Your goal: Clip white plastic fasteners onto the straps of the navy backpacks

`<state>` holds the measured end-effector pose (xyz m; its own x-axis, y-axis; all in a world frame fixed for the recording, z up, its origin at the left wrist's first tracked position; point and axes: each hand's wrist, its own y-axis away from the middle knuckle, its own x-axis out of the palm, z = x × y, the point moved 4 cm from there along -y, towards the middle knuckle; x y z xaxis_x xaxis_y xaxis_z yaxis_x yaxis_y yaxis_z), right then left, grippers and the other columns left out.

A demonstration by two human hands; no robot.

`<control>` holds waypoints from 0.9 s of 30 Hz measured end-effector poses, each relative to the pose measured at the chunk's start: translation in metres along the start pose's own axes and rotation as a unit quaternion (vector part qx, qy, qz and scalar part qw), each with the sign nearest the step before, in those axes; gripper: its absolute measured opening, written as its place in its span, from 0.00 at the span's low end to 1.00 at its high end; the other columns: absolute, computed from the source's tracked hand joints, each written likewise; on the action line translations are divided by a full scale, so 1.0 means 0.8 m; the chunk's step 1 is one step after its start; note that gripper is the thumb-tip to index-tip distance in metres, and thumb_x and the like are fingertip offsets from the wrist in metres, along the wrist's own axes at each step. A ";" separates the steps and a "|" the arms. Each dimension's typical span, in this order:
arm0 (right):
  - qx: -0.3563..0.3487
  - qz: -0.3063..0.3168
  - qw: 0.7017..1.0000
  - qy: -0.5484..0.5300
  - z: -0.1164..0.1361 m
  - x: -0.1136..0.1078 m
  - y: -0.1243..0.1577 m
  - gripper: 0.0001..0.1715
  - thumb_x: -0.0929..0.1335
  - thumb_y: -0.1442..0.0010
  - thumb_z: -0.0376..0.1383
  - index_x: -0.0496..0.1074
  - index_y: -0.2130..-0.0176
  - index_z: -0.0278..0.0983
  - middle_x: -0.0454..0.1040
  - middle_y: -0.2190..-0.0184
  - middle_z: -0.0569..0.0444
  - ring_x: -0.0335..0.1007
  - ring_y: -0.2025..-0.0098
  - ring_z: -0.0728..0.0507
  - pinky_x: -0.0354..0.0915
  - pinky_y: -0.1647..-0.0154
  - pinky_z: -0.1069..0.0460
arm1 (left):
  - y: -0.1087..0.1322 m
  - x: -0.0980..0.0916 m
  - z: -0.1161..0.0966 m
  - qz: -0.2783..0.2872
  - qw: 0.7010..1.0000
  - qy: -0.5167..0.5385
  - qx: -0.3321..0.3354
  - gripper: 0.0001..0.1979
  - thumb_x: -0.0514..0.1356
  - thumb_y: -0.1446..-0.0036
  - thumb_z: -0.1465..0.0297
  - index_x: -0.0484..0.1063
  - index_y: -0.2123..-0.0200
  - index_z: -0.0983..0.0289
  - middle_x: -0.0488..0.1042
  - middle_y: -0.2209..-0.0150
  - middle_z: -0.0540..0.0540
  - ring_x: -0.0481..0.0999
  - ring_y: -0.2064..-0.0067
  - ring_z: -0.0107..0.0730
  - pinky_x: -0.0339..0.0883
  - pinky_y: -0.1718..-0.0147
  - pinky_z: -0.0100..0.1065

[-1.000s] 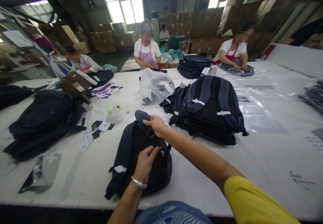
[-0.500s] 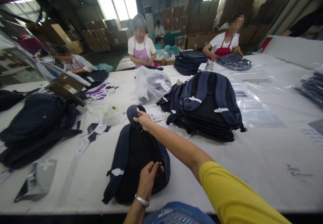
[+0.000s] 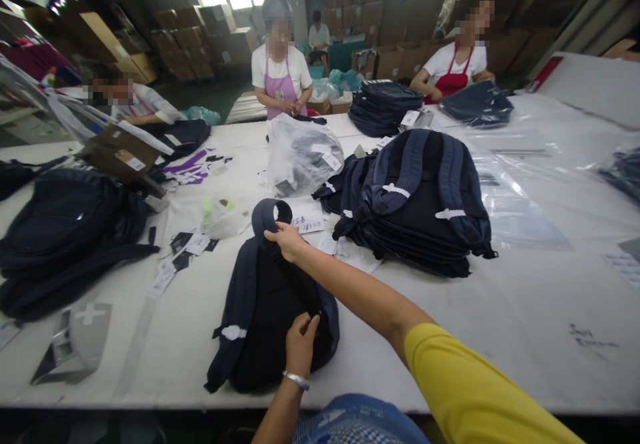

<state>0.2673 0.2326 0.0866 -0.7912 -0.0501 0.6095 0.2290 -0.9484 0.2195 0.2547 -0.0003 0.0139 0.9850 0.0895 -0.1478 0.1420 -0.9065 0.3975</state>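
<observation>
The right hand [image 3: 286,241] gripped the curled shoulder strap [image 3: 263,221] of a navy backpack [image 3: 273,324]; the left hand [image 3: 301,344], narrowed to a tight pinch, held its black webbing [image 3: 305,294].

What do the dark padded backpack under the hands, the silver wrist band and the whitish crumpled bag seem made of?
Dark padded backpack: probably matte fabric; no gloss, softly curled strap.
Silver wrist band: likely smooth metal; bright highlights.
Whitish crumpled bag: apparently thin plastic; wrinkled, contents showing through.
</observation>
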 end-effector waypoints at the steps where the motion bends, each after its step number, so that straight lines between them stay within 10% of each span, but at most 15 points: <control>1: 0.008 -0.011 1.000 -0.007 0.002 0.000 0.003 0.22 0.76 0.57 0.36 0.71 0.62 0.36 0.76 0.72 0.57 0.74 0.63 0.45 0.71 0.57 0.47 | -0.004 0.002 0.009 -0.017 0.999 0.022 -0.018 0.20 0.63 0.51 0.56 0.74 0.62 0.67 0.74 0.63 0.58 0.74 0.61 0.38 0.70 0.63 0.35; 9: 0.029 -0.016 0.999 -0.024 0.025 0.011 0.032 0.18 0.76 0.57 0.33 0.72 0.65 0.35 0.76 0.75 0.58 0.75 0.67 0.46 0.71 0.56 0.47 | -0.036 0.003 0.020 -0.032 0.999 0.033 0.006 0.28 0.65 0.54 0.57 0.69 0.52 0.68 0.66 0.73 0.48 0.69 0.73 0.29 0.68 0.73 0.32; 15: 0.045 0.003 0.999 -0.002 0.038 0.019 0.053 0.18 0.76 0.55 0.36 0.71 0.64 0.35 0.76 0.76 0.57 0.75 0.67 0.43 0.72 0.61 0.47 | -0.047 0.006 -0.008 -0.038 0.997 -0.010 0.060 0.23 0.65 0.53 0.59 0.75 0.56 0.67 0.72 0.51 0.63 0.75 0.57 0.41 0.68 0.55 0.39; 27: 0.053 -0.034 0.997 0.042 0.049 0.019 0.075 0.17 0.75 0.52 0.38 0.71 0.63 0.35 0.78 0.73 0.54 0.76 0.65 0.42 0.73 0.61 0.46 | -0.068 0.001 -0.012 0.123 0.985 0.100 0.061 0.18 0.64 0.51 0.59 0.78 0.61 0.65 0.80 0.60 0.58 0.76 0.54 0.44 0.64 0.50 0.41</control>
<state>0.2916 0.1873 0.1387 -0.8509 -0.0179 0.5250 0.2288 -0.9123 0.3397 0.2485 0.0527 0.0008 0.9895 -0.0702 0.1263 -0.1040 -0.9527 0.2855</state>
